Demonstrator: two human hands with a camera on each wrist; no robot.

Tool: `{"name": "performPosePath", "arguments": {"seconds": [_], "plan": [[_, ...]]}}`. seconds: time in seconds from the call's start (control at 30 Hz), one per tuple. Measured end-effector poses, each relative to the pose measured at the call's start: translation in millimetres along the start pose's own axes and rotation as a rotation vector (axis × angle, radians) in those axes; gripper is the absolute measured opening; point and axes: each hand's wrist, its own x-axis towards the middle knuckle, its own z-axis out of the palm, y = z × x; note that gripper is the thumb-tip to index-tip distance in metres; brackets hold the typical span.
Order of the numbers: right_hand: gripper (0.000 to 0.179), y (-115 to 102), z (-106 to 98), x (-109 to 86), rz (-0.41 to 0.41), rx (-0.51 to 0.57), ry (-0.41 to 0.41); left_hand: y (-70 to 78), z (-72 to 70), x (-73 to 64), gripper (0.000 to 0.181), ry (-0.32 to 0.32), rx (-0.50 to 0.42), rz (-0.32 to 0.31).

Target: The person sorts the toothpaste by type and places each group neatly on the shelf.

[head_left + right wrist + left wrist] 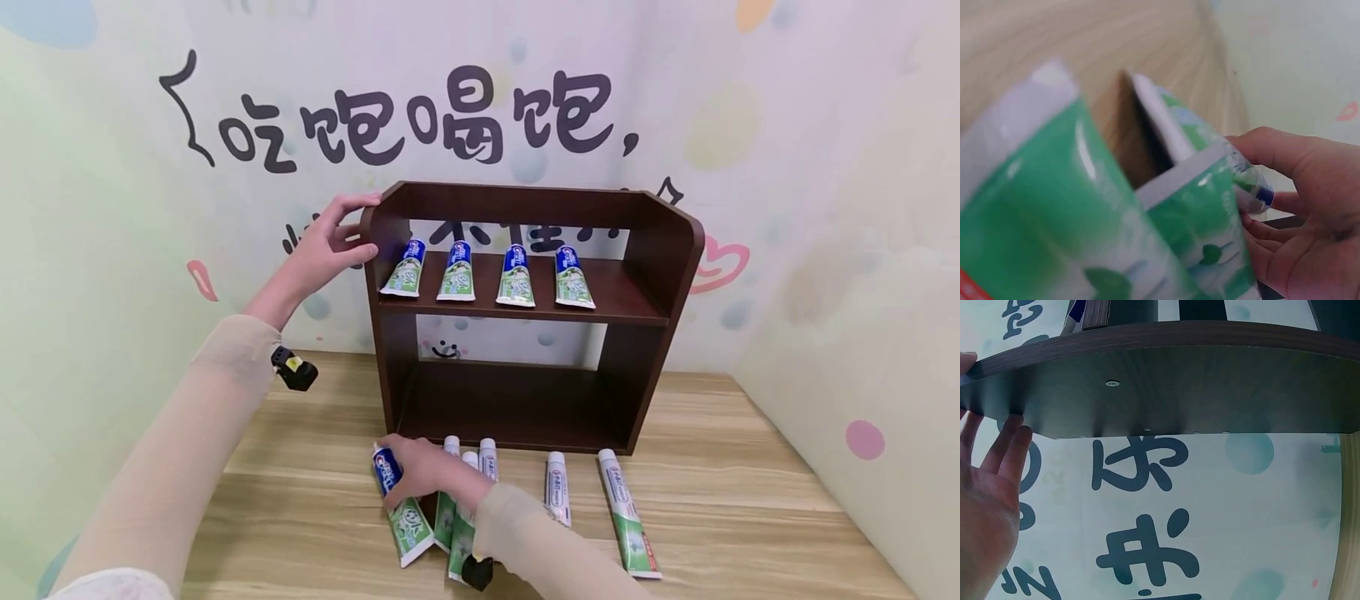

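Note:
My left hand (pixel 324 250) holds the left side panel of a dark brown two-tier shelf (pixel 517 312), thumb at its front edge and fingers on the outer face. In the left wrist view, fingertips (pixel 1019 428) touch that panel. Down on the table in front, my right hand (pixel 423 471) grips a blue, white and green toothpaste tube (pixel 411 533), its crimped end tilted toward me. Beside it lie green-and-white toothpaste tubes (pixel 462 533), partly hidden by the right wrist. The right wrist view shows green tube ends (pixel 1191 212) close by the hand.
Several blue-and-green tubes stand in a row on the upper tier, one of them a tube (pixel 515 275) near the middle. More white-and-green tubes, including one tube (pixel 628 517) at right, lie on the wooden table (pixel 750 500). A printed wall (pixel 300 50) rises behind.

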Motion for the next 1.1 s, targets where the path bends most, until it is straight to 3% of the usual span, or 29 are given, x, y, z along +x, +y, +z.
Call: {"name": "performPosePath", "arguments": {"seconds": [0.17, 0.3, 0.6, 0.87, 1.1], "plan": [[0.086, 9, 1, -7.0, 0.039, 0.268, 0.013, -1.5, 1.2, -0.9, 0.060, -0.003, -0.006, 0.000], [0.073, 14, -2, -12.7, 0.064, 0.418, 0.069, -0.9, 1.7, -0.8, 0.060, 0.000, -0.006, 0.001], [0.059, 25, -9, -18.7, 0.004, 0.513, 0.185, -0.8, 1.6, -1.8, 0.060, 0.008, 0.001, -0.002], [0.060, 30, -15, -27.0, -0.029, 0.626, 0.148, -0.6, 1.4, -0.9, 0.060, 0.004, -0.005, 0.005], [0.074, 30, -20, -38.5, -0.022, 0.819, 0.115, -3.1, 0.5, 0.5, 0.059, 0.006, -0.010, 0.022]]}}
